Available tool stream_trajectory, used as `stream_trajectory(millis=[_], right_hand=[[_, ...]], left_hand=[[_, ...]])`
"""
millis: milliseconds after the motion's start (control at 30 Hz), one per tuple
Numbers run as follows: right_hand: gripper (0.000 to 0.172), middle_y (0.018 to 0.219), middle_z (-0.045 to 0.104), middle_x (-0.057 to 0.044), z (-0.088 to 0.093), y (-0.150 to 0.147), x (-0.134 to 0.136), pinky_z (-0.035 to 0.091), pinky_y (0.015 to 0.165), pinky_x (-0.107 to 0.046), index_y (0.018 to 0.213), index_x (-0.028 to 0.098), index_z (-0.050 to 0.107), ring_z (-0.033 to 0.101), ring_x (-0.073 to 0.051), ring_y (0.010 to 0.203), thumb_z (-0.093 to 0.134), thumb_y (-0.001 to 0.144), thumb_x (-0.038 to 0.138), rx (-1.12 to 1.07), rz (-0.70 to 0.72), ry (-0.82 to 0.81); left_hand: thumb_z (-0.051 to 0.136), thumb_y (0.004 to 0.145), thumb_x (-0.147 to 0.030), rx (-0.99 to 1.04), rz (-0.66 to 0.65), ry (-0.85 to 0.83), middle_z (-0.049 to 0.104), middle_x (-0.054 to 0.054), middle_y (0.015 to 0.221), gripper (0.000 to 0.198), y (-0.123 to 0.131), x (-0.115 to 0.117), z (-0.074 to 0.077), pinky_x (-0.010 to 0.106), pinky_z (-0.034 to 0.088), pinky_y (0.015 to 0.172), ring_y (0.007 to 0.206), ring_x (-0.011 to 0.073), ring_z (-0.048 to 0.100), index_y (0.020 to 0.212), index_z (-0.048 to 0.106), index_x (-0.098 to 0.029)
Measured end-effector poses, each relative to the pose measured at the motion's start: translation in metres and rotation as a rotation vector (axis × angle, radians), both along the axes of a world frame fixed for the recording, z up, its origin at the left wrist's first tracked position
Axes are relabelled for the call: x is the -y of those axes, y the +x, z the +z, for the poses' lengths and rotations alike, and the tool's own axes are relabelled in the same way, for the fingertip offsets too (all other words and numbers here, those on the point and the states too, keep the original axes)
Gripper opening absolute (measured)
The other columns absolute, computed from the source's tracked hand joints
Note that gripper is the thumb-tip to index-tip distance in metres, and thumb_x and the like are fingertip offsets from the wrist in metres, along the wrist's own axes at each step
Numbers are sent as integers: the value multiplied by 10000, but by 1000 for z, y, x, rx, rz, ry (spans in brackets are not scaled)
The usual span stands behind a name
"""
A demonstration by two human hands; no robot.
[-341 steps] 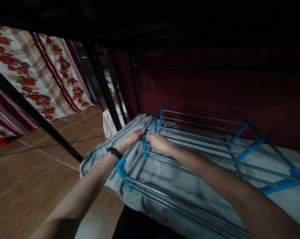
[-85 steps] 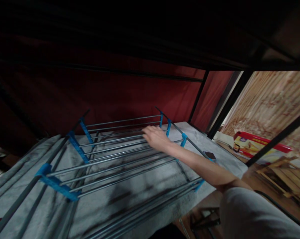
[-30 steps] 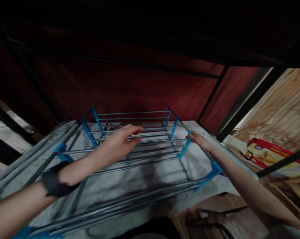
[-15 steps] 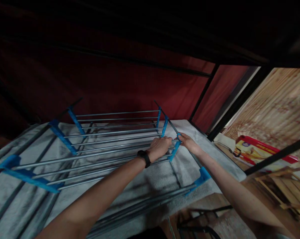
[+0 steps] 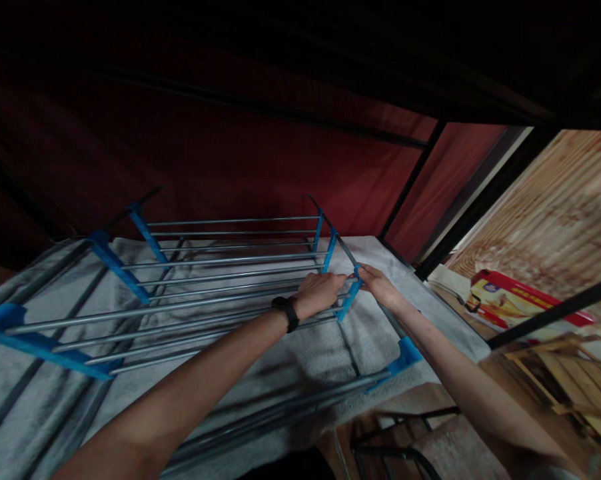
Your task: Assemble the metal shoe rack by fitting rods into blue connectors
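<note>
A rack of thin grey metal tubes (image 5: 190, 301) and blue plastic brackets lies across the bed-like surface. My left hand (image 5: 319, 293), a black watch (image 5: 286, 313) on its wrist, is closed round tubes close to their right ends. Just right of it, my right hand (image 5: 378, 285) pinches the top of a blue bracket (image 5: 350, 298) where it meets the side pole (image 5: 347, 252). My right fingertips are partly hidden behind that bracket. Another blue bracket (image 5: 404, 355) sits nearer to me on the same side, with several tubes running left from it.
Grey fleecy cloth (image 5: 430, 333) covers the surface under the rack. Behind it hangs a dark red curtain (image 5: 260, 167) on a black frame (image 5: 405, 177). To the right are a red and yellow box (image 5: 520, 300) and a wooden slatted piece (image 5: 575, 380) on the floor.
The rack's left end has shifted slightly left and up in the picture as the view moves a little. Both hands keep their holds at the same bracket, with hardly any movement.
</note>
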State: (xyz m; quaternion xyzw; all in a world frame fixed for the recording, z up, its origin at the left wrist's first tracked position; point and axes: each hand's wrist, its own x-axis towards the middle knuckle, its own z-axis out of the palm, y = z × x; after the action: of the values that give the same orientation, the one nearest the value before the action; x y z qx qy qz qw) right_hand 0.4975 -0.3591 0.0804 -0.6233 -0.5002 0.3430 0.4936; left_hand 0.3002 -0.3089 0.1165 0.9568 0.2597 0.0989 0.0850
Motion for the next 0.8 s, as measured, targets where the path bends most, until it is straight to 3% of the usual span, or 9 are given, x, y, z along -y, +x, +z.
stream_trajectory(millis=[300, 533, 800], right_hand=[[426, 851, 678, -42, 5, -8, 4, 496, 762, -323, 962, 198, 618, 603, -184, 776, 522, 819, 588, 28, -18, -14], [480, 894, 689, -52, 7, -12, 6, 484, 776, -333, 1038, 205, 612, 607, -195, 794, 509, 817, 618, 45, -12, -18], [423, 948, 696, -61, 6, -15, 5, 495, 804, -345, 1077, 198, 614, 617, -198, 818, 487, 844, 527, 84, -57, -35]], left_hand=[[366, 964, -252, 11, 3, -11, 718, 67, 1056, 317, -4, 2, -4, 319, 472, 760, 961, 256, 681, 1175, 604, -253], [367, 965, -256, -6, 29, -59, 713, 77, 1077, 317, -4, 2, 2, 306, 463, 787, 984, 244, 669, 1163, 615, -252], [373, 960, -297, -9, 47, -172, 703, 75, 1113, 332, 1, -8, -1, 294, 473, 793, 988, 233, 663, 1142, 647, -248]])
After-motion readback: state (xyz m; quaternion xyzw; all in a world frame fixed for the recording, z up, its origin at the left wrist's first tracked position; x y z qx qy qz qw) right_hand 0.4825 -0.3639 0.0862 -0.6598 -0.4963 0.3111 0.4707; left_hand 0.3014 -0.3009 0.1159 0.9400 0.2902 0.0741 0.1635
